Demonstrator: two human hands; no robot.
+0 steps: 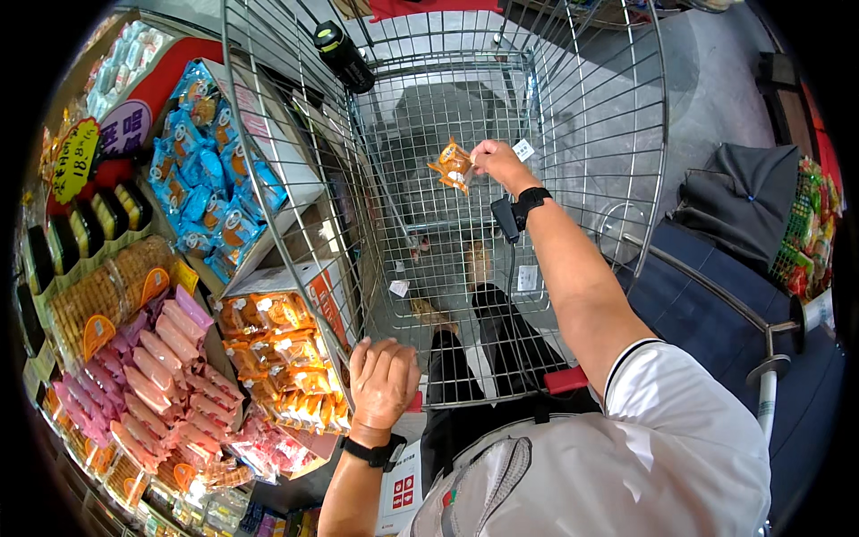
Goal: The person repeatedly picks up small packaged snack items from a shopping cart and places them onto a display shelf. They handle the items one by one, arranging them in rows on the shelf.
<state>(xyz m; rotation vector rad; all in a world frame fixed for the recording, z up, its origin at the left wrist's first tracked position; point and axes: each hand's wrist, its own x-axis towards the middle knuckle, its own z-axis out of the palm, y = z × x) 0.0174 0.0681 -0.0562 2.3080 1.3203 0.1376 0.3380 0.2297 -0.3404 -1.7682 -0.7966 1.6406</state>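
My right hand (496,161) pinches the edge of a small orange-wrapped snack packet (453,165), with a round brown baked piece visible through its film. Hand and packet hang over the wire basket of a metal shopping cart (443,225). At the cart's near left corner, my left hand (384,377) is curled over the rim beside the red handle, its fingertips partly hidden. A box of similar orange packets (285,362) stands just left of that hand. Inside the cart, a black bottle (343,57) with a green-ringed lid leans at the far left corner.
Left of the cart, shelves hold a box of blue packets (211,181), pink-wrapped snacks (158,382) and clear-packed biscuits (111,288). To the right are a metal rail (704,282), a dark cloth (735,201) and a green basket of colourful packets (802,235).
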